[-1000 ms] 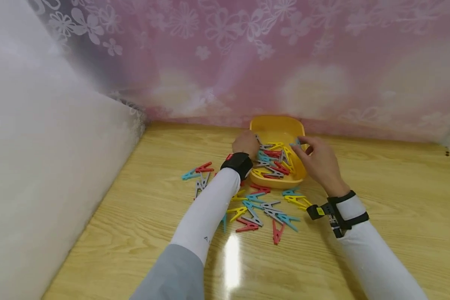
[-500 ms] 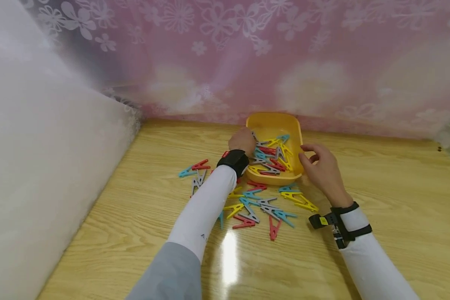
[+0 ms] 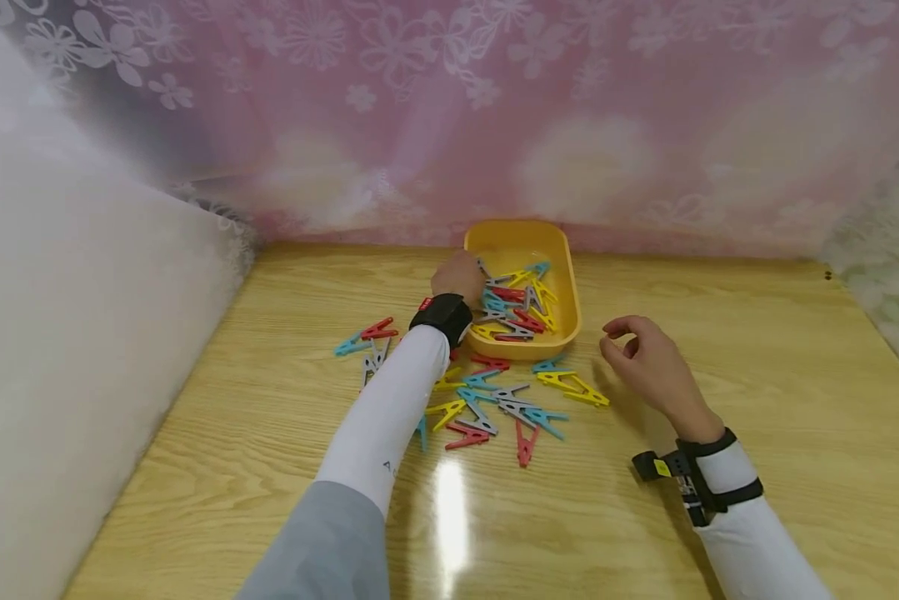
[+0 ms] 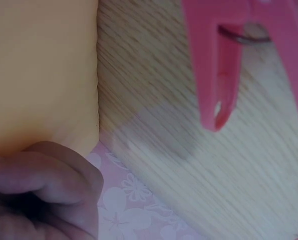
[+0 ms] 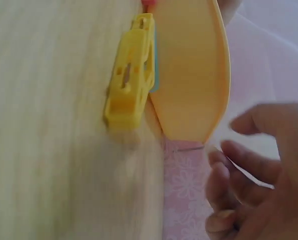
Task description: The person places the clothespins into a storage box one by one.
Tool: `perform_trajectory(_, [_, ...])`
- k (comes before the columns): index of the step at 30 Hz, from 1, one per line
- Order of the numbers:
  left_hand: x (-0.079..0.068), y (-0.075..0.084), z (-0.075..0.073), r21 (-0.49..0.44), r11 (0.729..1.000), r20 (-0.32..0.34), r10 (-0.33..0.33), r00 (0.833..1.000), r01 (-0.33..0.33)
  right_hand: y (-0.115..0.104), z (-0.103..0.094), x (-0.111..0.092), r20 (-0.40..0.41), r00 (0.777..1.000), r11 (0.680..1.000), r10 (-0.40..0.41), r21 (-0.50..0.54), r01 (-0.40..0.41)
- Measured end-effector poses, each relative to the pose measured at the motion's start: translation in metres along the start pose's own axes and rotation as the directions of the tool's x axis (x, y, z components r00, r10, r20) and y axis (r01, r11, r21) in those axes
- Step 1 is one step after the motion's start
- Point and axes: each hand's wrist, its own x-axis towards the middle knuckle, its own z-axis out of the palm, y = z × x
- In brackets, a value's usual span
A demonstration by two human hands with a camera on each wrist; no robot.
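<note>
A yellow plastic basket point(image 3: 509, 240) stands at the back of the table, partly filled with red, blue, yellow and grey clothespins point(image 3: 527, 321). My left hand point(image 3: 458, 277) grips its left rim; in the left wrist view curled fingers point(image 4: 48, 185) lie against the basket's wall. To the right of the basket, over bare wood, hovers my right hand point(image 3: 659, 367), fingers loosely bent and holding nothing. The right wrist view has the thumb and fingers point(image 5: 259, 120) apart. Beside the basket lie two yellow clothespins point(image 3: 576, 387).
Several loose clothespins point(image 3: 524, 442) lie scattered in front of the basket, and more point(image 3: 367, 337) lie left of my forearm. A pink flowered cloth point(image 3: 389, 167) hangs behind the wooden table point(image 3: 217, 467). On the left rises a white surface point(image 3: 59, 292).
My right hand has let go of a blue clothespin, which now lies in the basket. That hand has moved out to the right and nearer to me. The left hand keeps its grip.
</note>
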Motion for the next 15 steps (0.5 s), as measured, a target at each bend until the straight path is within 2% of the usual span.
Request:
perform_trajectory(3, [0.001,-0.001,-0.001,-0.008,1.0,-0.001,0.003,1.0,-0.003,0.003,0.002,-0.002,0.114,0.993,1.0,-0.017,-0.024,0.02])
perform_trajectory(7, [0.0,-0.002,-0.002,0.0,1.0,-0.001,0.002,1.0,-0.002,0.004,0.008,-0.006,0.239,0.97,0.995,-0.041,-0.078,0.061])
perform_trajectory(11, [-0.001,-0.001,-0.002,-0.01,1.0,-0.003,0.005,1.0,-0.005,0.001,0.014,-0.01,0.307,0.951,0.988,-0.022,-0.139,0.068])
perform_trajectory(15, [-0.001,0.001,-0.001,-0.015,1.0,0.009,0.009,1.0,-0.009,-0.002,0.02,-0.012,0.322,0.946,0.982,0.014,-0.182,0.048])
